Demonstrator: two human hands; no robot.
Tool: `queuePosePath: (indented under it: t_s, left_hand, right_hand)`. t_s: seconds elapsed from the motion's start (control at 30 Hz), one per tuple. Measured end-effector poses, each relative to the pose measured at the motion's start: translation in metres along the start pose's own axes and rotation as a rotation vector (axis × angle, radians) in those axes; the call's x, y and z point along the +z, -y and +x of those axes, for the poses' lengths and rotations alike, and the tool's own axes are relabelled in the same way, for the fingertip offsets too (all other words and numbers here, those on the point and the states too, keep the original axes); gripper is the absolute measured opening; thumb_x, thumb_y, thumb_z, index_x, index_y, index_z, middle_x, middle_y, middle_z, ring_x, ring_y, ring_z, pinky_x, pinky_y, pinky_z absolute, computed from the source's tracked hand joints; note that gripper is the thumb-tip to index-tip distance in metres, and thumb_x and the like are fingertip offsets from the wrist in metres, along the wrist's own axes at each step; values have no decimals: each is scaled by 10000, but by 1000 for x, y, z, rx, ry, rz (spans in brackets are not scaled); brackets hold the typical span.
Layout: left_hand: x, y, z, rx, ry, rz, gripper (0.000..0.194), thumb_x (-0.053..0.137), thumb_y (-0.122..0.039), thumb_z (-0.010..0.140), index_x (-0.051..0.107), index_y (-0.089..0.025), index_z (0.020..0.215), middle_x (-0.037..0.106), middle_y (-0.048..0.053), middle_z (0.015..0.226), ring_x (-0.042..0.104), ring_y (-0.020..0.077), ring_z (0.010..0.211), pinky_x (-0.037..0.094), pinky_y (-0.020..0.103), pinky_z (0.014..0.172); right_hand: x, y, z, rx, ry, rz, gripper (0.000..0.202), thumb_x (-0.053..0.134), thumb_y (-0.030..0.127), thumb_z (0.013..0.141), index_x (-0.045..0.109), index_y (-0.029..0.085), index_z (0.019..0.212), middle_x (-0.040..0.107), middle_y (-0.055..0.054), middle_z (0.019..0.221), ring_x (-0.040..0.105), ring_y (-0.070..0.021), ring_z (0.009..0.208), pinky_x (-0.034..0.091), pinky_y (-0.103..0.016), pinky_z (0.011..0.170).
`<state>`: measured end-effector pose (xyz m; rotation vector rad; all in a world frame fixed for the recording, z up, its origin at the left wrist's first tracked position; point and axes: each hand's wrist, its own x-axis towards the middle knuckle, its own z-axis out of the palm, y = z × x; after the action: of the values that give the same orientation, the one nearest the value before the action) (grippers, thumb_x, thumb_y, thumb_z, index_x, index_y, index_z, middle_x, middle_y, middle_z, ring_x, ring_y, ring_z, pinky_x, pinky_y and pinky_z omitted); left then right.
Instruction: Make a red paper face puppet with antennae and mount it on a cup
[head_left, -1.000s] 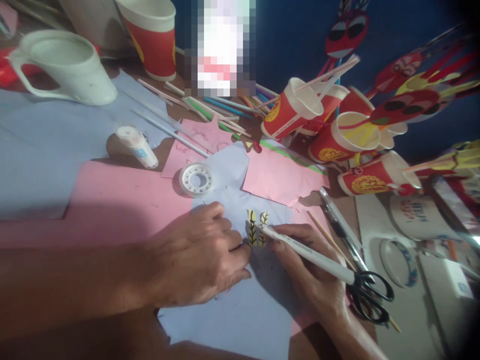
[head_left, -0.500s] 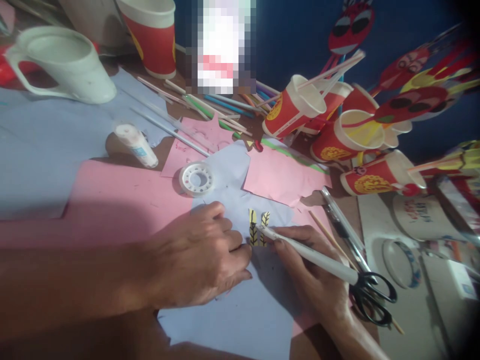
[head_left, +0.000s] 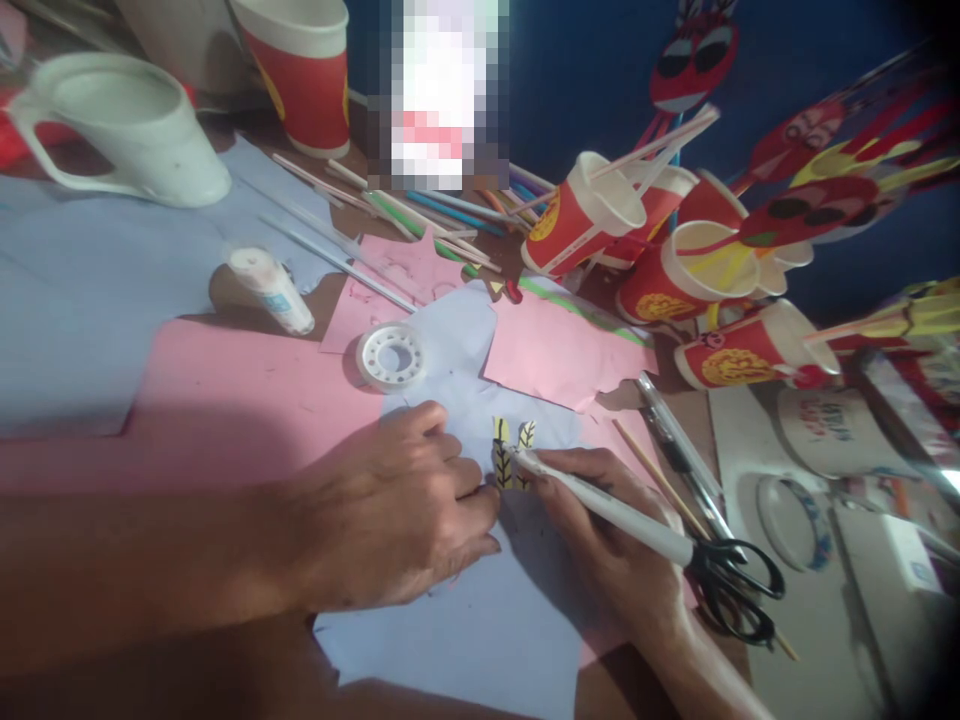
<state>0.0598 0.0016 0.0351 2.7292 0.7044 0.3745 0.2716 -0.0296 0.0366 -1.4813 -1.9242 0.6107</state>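
Two small yellow paper strips [head_left: 502,466] with black leaf-like lines lie side by side on pale blue paper [head_left: 465,655]. My left hand [head_left: 416,510] rests on this paper with curled fingers, its fingertips at the lower end of the left strip. In my right hand [head_left: 622,540] is a slim white pen [head_left: 615,505], held slantwise with its tip beside the strips. Black-handled scissors [head_left: 739,590] lie beyond the pen's rear end; their blades are hidden. A white tape roll [head_left: 391,357] lies above my left hand.
A white glue bottle [head_left: 270,290] and a pale mug [head_left: 124,130] stand at the left. Straws [head_left: 435,215] lie at the back. Red paper cups [head_left: 577,220] holding straws and red paper figures [head_left: 694,60] crowd the right. Pens [head_left: 686,460] lie right of my right hand.
The whole view has shifted slightly. The pen's rear end has moved a little left, while its tip stays by the strips. My left hand keeps its place.
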Motion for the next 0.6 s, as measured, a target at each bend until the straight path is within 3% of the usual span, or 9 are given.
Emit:
queuePosePath:
  t_s: [0.2,0.6]
  left_hand:
    - [1,0,-2,3,-9,-3,259,446,-327,962,644,-195,857,607,-8,654,532,190,607,297,378,695]
    - [1,1,-2,6,-21,-5,266,452,-334,961,645,-187,851,608,-9,659,538,185,610,296,378,699]
  right_hand:
    - [-4,-3,-2,108,-34,63,86,625,222,846,664,234,921,724,12,734,672,-124,617,500,-183,481]
    - [-2,3,1,118,-65,52,79,624,234,839,662,219,907,708,15,667,638,-115,526,459,-179,411]
